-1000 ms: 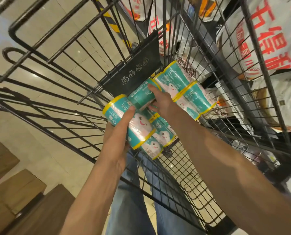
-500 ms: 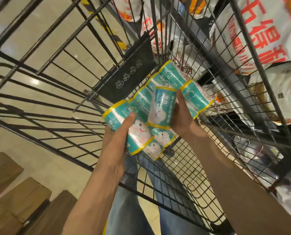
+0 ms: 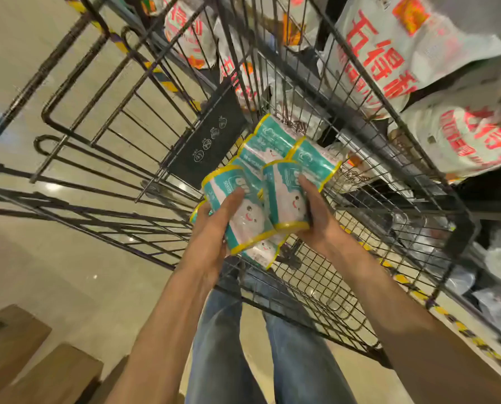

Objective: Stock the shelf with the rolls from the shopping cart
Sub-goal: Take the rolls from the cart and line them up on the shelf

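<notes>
rolls fill both of your hands, inside the wire shopping cart [image 3: 368, 182]. your left hand [image 3: 211, 240] grips a teal-and-white roll with yellow ends [image 3: 237, 211], thumb laid along its top face and the other fingers curled underneath, out of sight. your right hand [image 3: 316, 214] holds a second roll [image 3: 284, 196] standing nearly upright, fingers wrapped round its right side. these 2 rolls touch each other side by side. more rolls [image 3: 269, 144] of the same kind lie behind them against the cart's far wall, and another one [image 3: 262, 252] peeks out beneath your hands. a dark plastic flap with white icons [image 3: 205, 138] hangs on the cart just left of the pile. past the cart's right side, white sacks with red lettering [image 3: 389, 48] sit stacked. cardboard boxes [image 3: 16, 354] rest on the floor at lower left, and your jeans [image 3: 226, 345] show below the cart.
</notes>
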